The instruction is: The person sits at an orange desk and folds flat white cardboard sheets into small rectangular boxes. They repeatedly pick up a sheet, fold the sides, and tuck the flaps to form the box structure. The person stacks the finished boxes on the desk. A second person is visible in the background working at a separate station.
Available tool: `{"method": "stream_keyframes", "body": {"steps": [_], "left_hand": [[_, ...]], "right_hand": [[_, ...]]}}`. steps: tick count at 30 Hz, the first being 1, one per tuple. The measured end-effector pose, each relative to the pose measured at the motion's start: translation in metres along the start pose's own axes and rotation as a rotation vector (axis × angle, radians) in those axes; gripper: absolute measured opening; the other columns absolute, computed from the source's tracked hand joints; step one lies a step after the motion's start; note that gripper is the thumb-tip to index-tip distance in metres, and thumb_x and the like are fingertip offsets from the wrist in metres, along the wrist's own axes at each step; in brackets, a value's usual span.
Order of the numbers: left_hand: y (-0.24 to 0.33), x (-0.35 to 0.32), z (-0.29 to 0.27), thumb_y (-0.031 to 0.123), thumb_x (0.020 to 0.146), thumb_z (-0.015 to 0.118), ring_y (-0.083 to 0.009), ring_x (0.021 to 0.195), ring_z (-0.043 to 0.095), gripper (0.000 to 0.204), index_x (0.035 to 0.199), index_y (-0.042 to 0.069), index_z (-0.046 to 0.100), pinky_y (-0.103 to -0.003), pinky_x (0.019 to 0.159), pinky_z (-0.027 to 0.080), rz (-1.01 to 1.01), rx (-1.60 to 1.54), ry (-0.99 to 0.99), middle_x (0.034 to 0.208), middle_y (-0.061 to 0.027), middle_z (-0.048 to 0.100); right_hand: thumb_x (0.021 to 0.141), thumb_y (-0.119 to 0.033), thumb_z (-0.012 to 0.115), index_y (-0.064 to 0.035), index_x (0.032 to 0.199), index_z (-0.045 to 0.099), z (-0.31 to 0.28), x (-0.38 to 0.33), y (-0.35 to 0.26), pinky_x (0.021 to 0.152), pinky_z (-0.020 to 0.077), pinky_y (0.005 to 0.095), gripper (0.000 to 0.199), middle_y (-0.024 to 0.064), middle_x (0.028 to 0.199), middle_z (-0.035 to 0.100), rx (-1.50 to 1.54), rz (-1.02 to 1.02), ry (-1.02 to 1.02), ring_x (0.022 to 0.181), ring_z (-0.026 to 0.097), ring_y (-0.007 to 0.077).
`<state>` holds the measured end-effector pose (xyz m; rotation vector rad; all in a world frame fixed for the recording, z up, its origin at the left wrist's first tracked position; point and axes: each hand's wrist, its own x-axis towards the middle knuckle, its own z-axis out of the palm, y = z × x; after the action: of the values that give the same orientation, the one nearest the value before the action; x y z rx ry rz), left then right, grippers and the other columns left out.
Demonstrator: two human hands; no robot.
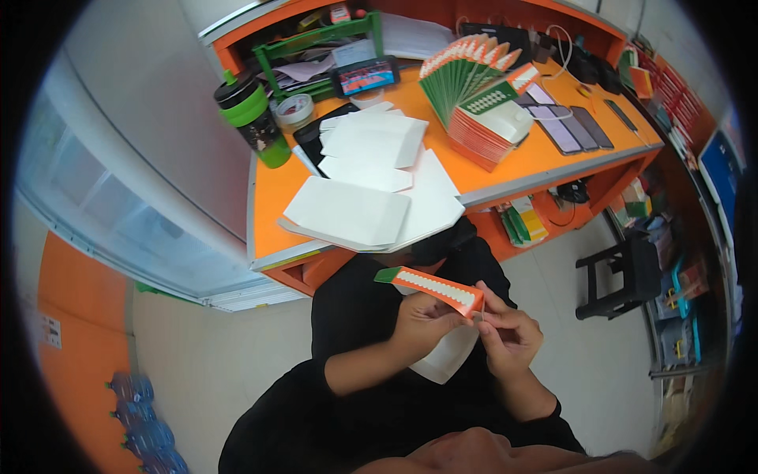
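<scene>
Over my lap I hold a paper food box (436,288) with orange, green and white sides; its pale inside shows below my fingers. My left hand (424,322) is closed around its near side. At the box's right-hand corner, my right hand (509,330) pinches the card between thumb and fingers. Flat white carton blanks (347,209) lie in a loose pile at the table's front edge, just beyond my hands. Farther right stands a fanned, nested stack of folded boxes (482,138) in green, orange and white.
The orange table (442,110) carries a green-and-black bottle (254,118), tape rolls (295,110), a phone with a lit screen (365,76), a green rack (316,55) and several phones (557,130). A black stool (620,272) stands right; water bottles (146,430) stand lower left.
</scene>
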<state>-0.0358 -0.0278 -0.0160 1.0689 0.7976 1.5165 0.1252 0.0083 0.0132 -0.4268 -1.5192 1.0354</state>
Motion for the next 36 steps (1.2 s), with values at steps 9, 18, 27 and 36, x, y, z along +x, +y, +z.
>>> {"method": "stream_keyframes", "body": {"steps": [9, 18, 27, 36], "left_hand": [[0.000, 0.001, 0.004, 0.006, 0.090, 0.073, -0.0146, 0.099, 0.069, 0.025, 0.114, 0.001, 0.068, -0.032, 0.086, 0.056, -0.002, -0.027, -0.072, 0.108, -0.0075, 0.072], [0.001, 0.003, 0.002, 0.001, 0.093, 0.068, -0.0176, 0.105, 0.068, 0.026, 0.119, -0.001, 0.064, -0.033, 0.093, 0.056, 0.048, 0.068, -0.169, 0.114, -0.0095, 0.069], [0.004, 0.005, 0.003, 0.006, 0.096, 0.067, -0.0160, 0.111, 0.065, 0.025, 0.120, -0.001, 0.065, -0.032, 0.097, 0.052, 0.072, 0.090, -0.249, 0.119, -0.0089, 0.068], [0.008, -0.002, 0.010, 0.008, 0.098, 0.064, -0.0165, 0.112, 0.065, 0.027, 0.124, 0.001, 0.062, -0.034, 0.099, 0.051, 0.096, 0.124, -0.188, 0.119, -0.0088, 0.067]], "right_hand": [[0.081, 0.004, 0.074, 0.0037, 0.089, 0.068, -0.008, -0.004, 0.000, 0.081, 0.0585, 0.0324, 0.010, 0.0392, 0.117, 0.062, -0.066, -0.105, 0.015, 0.099, 0.073, 0.0335], [0.080, 0.003, 0.075, 0.0046, 0.088, 0.070, -0.011, -0.005, -0.001, 0.086, 0.0572, 0.0352, 0.009, 0.0381, 0.120, 0.062, -0.011, -0.076, -0.019, 0.103, 0.072, 0.0346], [0.081, 0.002, 0.075, 0.0040, 0.087, 0.066, -0.010, -0.005, 0.002, 0.094, 0.0542, 0.0414, 0.011, 0.0402, 0.122, 0.059, 0.098, -0.076, 0.040, 0.112, 0.067, 0.0401], [0.076, 0.002, 0.078, 0.0018, 0.083, 0.064, -0.016, -0.007, 0.005, 0.086, 0.0586, 0.0391, 0.016, 0.0411, 0.119, 0.060, -0.105, -0.222, -0.082, 0.106, 0.069, 0.0446]]}}
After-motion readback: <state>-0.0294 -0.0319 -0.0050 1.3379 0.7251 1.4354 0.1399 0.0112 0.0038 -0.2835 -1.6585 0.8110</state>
